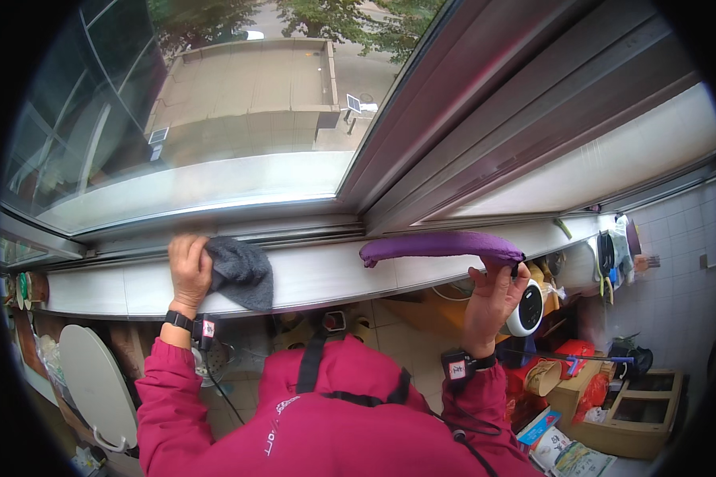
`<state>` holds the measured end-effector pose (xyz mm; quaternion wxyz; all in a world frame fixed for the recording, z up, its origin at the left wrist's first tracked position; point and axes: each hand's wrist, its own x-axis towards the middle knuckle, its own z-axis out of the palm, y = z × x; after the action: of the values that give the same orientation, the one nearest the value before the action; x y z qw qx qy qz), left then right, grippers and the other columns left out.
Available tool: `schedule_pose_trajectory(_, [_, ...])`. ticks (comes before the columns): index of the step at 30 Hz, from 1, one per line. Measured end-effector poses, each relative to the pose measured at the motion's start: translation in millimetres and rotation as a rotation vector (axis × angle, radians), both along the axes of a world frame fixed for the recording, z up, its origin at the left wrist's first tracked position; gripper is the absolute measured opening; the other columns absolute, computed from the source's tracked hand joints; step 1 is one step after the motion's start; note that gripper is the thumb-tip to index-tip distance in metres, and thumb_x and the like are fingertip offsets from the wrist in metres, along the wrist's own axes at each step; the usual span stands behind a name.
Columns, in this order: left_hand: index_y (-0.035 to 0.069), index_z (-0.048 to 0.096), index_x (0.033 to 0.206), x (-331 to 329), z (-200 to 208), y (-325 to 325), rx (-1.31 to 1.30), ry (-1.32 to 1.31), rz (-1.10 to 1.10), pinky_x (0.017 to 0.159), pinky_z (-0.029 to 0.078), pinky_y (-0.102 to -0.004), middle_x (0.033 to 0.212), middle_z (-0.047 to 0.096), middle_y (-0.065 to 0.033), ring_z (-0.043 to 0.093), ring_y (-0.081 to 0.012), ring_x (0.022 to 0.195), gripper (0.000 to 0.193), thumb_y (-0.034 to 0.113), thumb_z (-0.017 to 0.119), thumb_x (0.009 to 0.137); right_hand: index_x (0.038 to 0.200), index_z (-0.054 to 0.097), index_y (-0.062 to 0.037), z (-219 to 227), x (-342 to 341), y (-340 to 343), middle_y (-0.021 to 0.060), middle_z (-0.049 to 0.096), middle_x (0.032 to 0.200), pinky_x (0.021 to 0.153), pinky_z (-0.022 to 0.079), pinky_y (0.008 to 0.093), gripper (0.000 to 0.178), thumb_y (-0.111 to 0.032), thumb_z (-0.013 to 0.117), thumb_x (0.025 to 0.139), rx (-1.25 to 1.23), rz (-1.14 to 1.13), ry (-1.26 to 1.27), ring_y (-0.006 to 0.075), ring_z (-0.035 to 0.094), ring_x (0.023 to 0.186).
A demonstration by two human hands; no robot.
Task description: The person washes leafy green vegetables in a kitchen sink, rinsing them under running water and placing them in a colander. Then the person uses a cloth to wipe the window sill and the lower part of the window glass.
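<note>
My left hand [189, 269] is at the window track with its fingers curled down, holding a dark grey cloth [243, 273]. Part of the cloth spreads over the white sill [318, 274] and hangs at its front edge. My right hand [495, 300] grips the dark end of a long, purple, fabric-covered duster [441, 245]. The duster stretches leftward along the sill, slightly bowed, its far tip near the window frame's corner. A band with a small device is strapped round each of my wrists.
Sliding window panes in metal frames [485, 111] rise behind the sill. A round grey-white board [97, 387] stands at the lower left. At right are a white round-faced device [525, 308], a wooden cabinet [636, 409], packages and bags, and hanging items by a tiled wall.
</note>
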<state>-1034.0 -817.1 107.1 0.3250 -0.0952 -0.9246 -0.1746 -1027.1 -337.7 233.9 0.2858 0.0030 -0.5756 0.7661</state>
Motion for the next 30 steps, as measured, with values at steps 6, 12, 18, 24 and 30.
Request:
schedule_pose_trajectory(6, [0.002, 0.063, 0.101, 0, -3, 1, 0.006, 0.009, 0.011, 0.091, 0.043, -0.047, 0.101, 0.059, -0.0164, 0.056, -0.0361, 0.098, 0.024, -0.001, 0.06, 0.078, 0.12, 0.048, -0.0164, -50, -26, 78, 0.0068, 0.067, 0.115, 0.075, 0.058, 0.0336, 0.022, -0.021, 0.057, 0.101, -0.196, 0.068, -0.219, 0.021, 0.066, 0.107])
schedule_pose_trajectory(12, [0.002, 0.063, 0.1, 0, -2, 2, -0.028, 0.0, 0.023, 0.092, 0.043, -0.0477, 0.099, 0.059, -0.0159, 0.056, -0.0361, 0.097, 0.025, 0.0, 0.059, 0.076, 0.126, 0.044, -0.0121, -109, -45, 148, 0.0128, 0.065, 0.118, 0.079, 0.056, 0.0333, 0.029, -0.019, 0.057, 0.101, -0.227, 0.056, -0.463, 0.0244, 0.066, 0.108])
schedule_pose_trajectory(18, [0.004, 0.064, 0.1, 0, 7, 5, -0.028, -0.017, 0.024, 0.096, 0.042, -0.048, 0.1, 0.058, -0.0134, 0.056, -0.0335, 0.1, 0.025, 0.001, 0.061, 0.075, 0.145, 0.03, -0.0086, -107, -34, 150, 0.0145, 0.064, 0.113, 0.07, 0.055, 0.0274, 0.05, -0.015, 0.054, 0.101, 0.021, -0.095, -0.673, 0.018, 0.066, 0.091])
schedule_pose_trajectory(24, [0.006, 0.065, 0.102, 8, 25, 2, -0.073, -0.029, 0.089, 0.101, 0.04, -0.0488, 0.103, 0.057, -0.0114, 0.055, -0.0315, 0.105, 0.027, 0.007, 0.07, 0.076, 0.133, 0.046, -0.006, -83, -13, 56, 0.0035, 0.059, 0.091, 0.06, 0.045, 0.0184, 0.033, -0.006, 0.05, 0.101, 0.426, -0.179, -0.35, 0.0057, 0.051, 0.069])
schedule_pose_trajectory(30, [0.005, 0.064, 0.095, 5, 35, -8, -0.011, -0.178, 0.015, 0.087, 0.044, -0.0415, 0.094, 0.061, -0.0102, 0.056, -0.0305, 0.094, 0.015, 0.009, 0.068, 0.081, 0.105, 0.064, -0.0017, -59, -9, -117, 0.0116, 0.064, 0.094, 0.076, 0.051, 0.0314, 0.021, 0.008, 0.061, 0.087, 0.918, 0.411, -0.073, 0.0252, 0.063, 0.085])
